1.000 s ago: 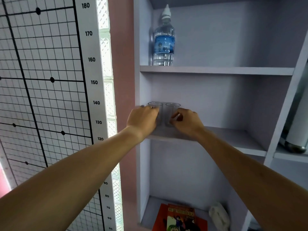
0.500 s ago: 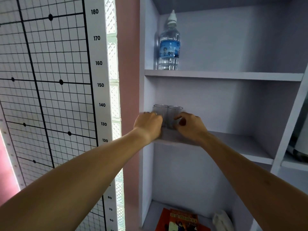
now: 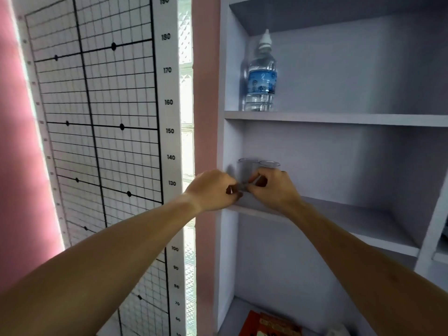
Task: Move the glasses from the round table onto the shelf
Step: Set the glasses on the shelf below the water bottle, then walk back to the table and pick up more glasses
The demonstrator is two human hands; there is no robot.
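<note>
Two clear glasses stand side by side at the far left of the middle shelf point(image 3: 351, 214) of a pale grey shelf unit. The left glass point(image 3: 245, 169) touches or nearly touches the right glass point(image 3: 269, 165). My left hand point(image 3: 213, 190) reaches in from the left, its curled fingertips pinching the base of the left glass. My right hand point(image 3: 275, 187) covers the lower half of the right glass, thumb and fingers closed around it. Both glass bases are hidden behind my fingers.
A water bottle point(image 3: 261, 76) with a blue label stands on the upper shelf point(image 3: 339, 118), directly above the glasses. An orange book point(image 3: 269, 323) lies on the bottom shelf. A height chart point(image 3: 101, 117) hangs on the pink wall to the left.
Both hands have slid lower on the glasses, and my left hand has drawn back to the left, so more of the left glass shows. The view has tilted upward.
</note>
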